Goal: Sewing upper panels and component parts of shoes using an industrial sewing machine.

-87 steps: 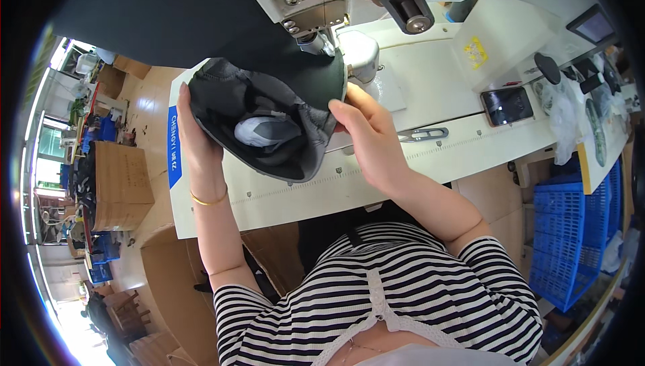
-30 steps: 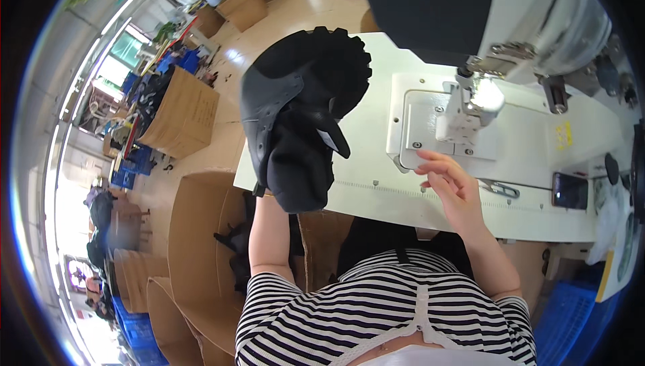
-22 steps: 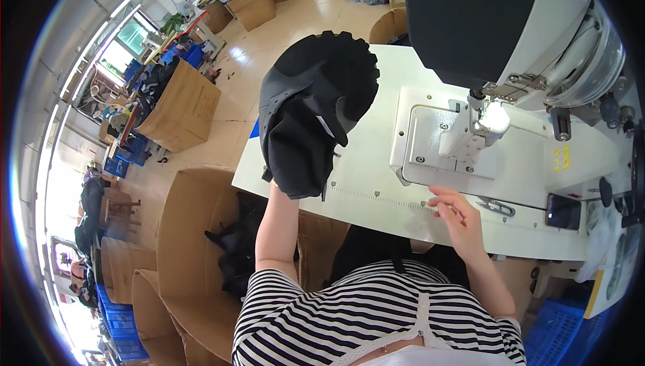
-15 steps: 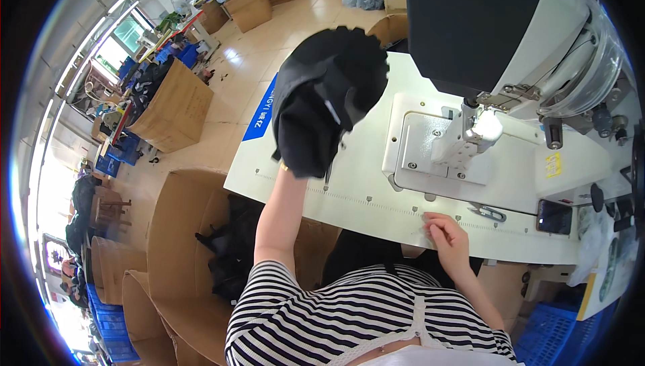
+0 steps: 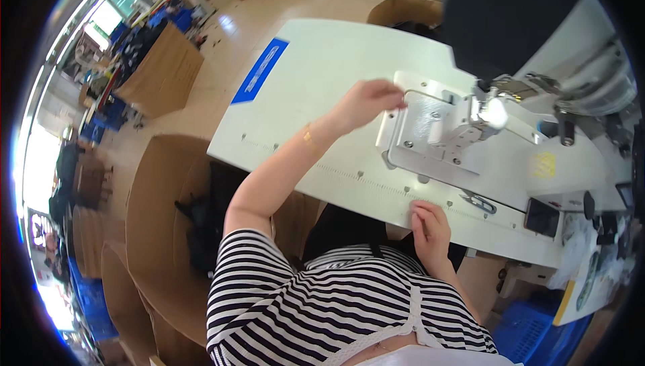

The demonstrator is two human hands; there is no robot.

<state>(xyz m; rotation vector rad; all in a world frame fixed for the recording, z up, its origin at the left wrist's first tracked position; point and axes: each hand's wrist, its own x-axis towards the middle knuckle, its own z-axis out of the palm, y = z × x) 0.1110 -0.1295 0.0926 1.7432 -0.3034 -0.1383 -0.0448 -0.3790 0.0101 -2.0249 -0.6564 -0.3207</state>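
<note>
My left hand (image 5: 369, 104) is over the white sewing table (image 5: 322, 57), its bent fingers drawn together at the left edge of the sewing machine's metal plate (image 5: 422, 124). I see nothing in it. To the right of the plate stands the machine's presser and needle area (image 5: 470, 121), lit by a bright lamp. My right hand (image 5: 430, 228) rests at the table's front edge, fingers curled and thumb against them, with no object showing. Thread snips (image 5: 480, 203) lie on the table to the right of that hand.
The machine's dark head (image 5: 510, 17) rises at the upper right. A phone (image 5: 543, 218) lies near the table's right end. An open carton (image 5: 158, 218) with black fabric stands left of me; another carton (image 5: 396, 7) stands beyond the table. A blue basket (image 5: 531, 332) is at lower right.
The black, cap-like fabric piece that was on my left hand is out of sight. That hand has moved right, to the machine plate. My right hand's fingers are more curled; the view has shifted slightly.
</note>
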